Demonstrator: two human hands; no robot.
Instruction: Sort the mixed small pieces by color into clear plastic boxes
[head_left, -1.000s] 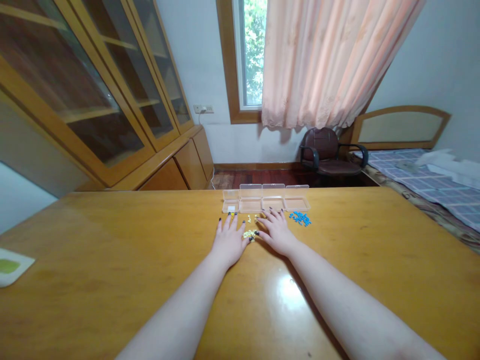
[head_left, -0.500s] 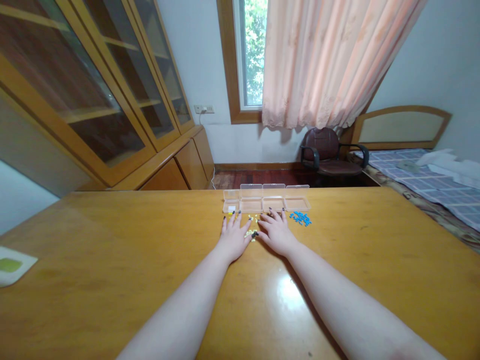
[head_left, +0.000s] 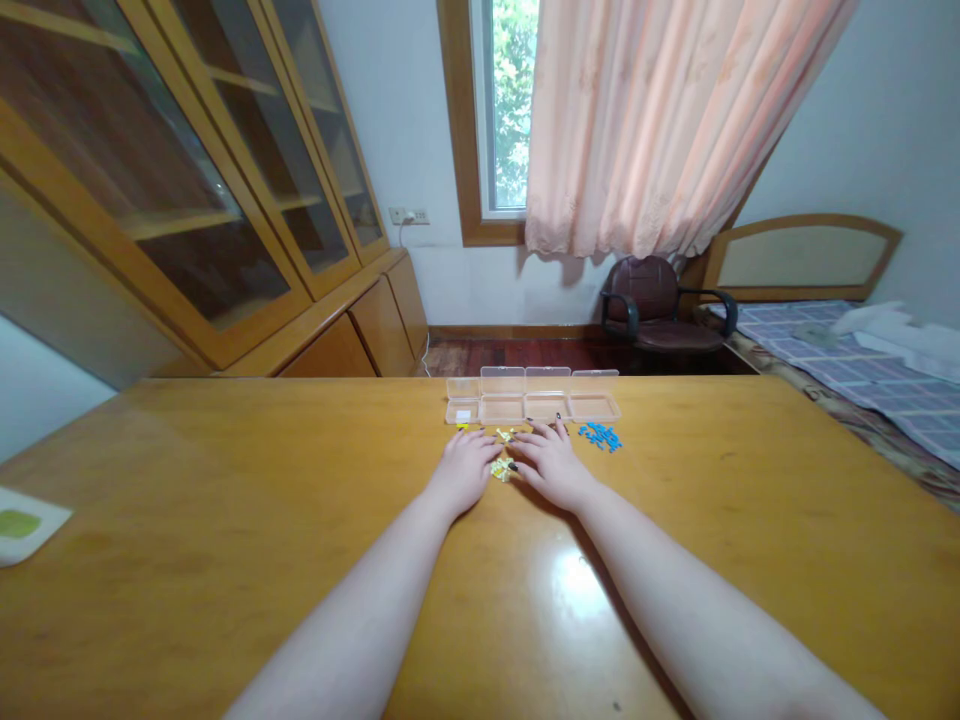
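Note:
Small pale yellow pieces (head_left: 501,470) lie in a loose heap on the table between my hands, with a few more just beyond. My left hand (head_left: 466,472) rests palm down at the heap's left side, its fingers slightly bent, apparently holding nothing. On the other side my right hand (head_left: 553,468) is palm down with fingers spread, its thumb near the heap. Some dark bits show partly behind the right fingers. To the right lies a pile of small blue pieces (head_left: 600,437). A bright yellow bit (head_left: 463,427) lies beyond my left fingertips.
A row of clear plastic boxes (head_left: 502,410) with lids raised stands behind the pieces, near the far edge of the wooden table (head_left: 262,520). A white item with a green patch (head_left: 30,525) is at the left edge. Beyond are a chair (head_left: 649,305) and a bed (head_left: 847,340).
My left hand has drawn back slightly, its fingers bending and its thumb leaving the yellow heap, which shows more now. The right hand has barely shifted.

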